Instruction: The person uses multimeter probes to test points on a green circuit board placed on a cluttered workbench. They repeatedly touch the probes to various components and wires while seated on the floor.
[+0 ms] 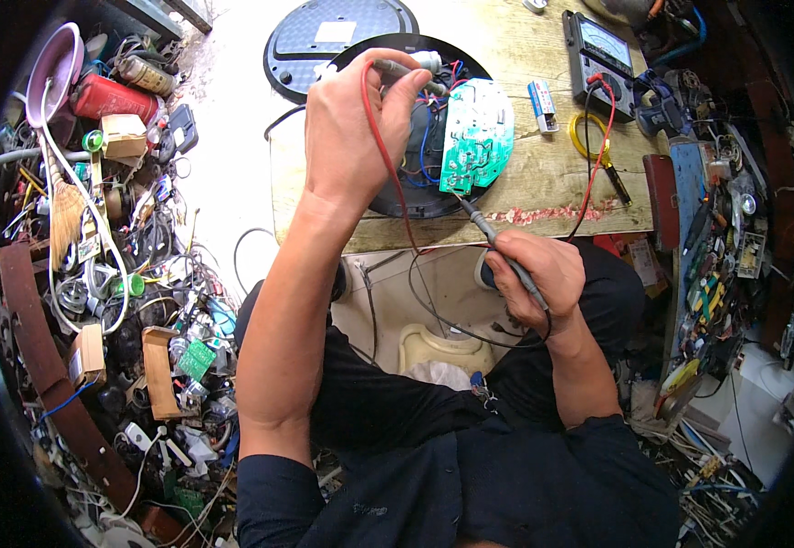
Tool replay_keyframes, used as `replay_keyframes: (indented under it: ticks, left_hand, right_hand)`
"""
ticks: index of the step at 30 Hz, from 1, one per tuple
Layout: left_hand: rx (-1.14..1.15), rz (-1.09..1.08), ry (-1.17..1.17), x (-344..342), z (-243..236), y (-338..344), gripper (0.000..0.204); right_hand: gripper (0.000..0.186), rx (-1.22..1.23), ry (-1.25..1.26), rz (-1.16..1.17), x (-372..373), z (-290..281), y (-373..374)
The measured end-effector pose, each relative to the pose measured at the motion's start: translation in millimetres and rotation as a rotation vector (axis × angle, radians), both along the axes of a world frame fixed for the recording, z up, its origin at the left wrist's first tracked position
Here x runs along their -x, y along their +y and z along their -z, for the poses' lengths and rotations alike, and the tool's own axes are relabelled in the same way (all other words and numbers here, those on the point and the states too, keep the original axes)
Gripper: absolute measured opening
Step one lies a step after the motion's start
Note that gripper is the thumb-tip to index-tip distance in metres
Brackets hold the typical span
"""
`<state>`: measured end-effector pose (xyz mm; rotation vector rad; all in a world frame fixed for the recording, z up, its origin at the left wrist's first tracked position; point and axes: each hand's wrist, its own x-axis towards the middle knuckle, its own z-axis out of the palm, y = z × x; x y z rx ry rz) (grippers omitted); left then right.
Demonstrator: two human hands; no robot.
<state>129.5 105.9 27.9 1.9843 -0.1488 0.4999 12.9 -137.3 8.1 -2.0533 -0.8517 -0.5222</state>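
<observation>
A green circuit board (pixel 477 137) stands out over the right side of a round black housing (pixel 397 203), with red and blue wires beside it. My left hand (pixel 353 132) is closed on a grey test probe (pixel 395 68) with a red lead, pointing at the board's upper left edge; whether it touches cannot be seen. Between the fingers of my right hand (pixel 543 272) is a second grey test probe (pixel 481 221) with a black lead. Its tip meets or nearly meets the board's lower edge. Both leads belong to an analog multimeter (pixel 600 59) at the far right.
Behind the housing lies a round black cover (pixel 324 41). A small blue-and-white box (pixel 541 105) and a yellow ring-shaped tool (pixel 588 137) rest on the wooden table (pixel 561 173). Reddish scraps (pixel 534 216) line its near edge. Heaped parts and cables fill both sides.
</observation>
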Motion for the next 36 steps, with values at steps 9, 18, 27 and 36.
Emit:
replay_keyframes:
  ticks: [9,18,27,36]
  left_hand:
    - [-0.014,-0.005,0.000,1.6,0.0,1.1,0.015]
    - [-0.012,0.026,0.150,6.0,-9.9,0.2,0.017]
    - [0.019,0.048,0.188,6.1,-11.0,-1.8,0.017]
    - [0.108,0.042,0.077,3.5,-4.5,-4.0,0.013]
  right_hand:
    - [0.035,-0.008,0.017,-0.007,-0.8,0.5,3.0]
    - [0.037,-0.020,0.048,-0.009,-1.4,-1.1,2.4]
    - [0.036,-0.012,0.044,-0.019,-2.2,-0.5,1.3]
    - [0.035,-0.093,0.014,-0.052,1.2,-5.6,-4.8]
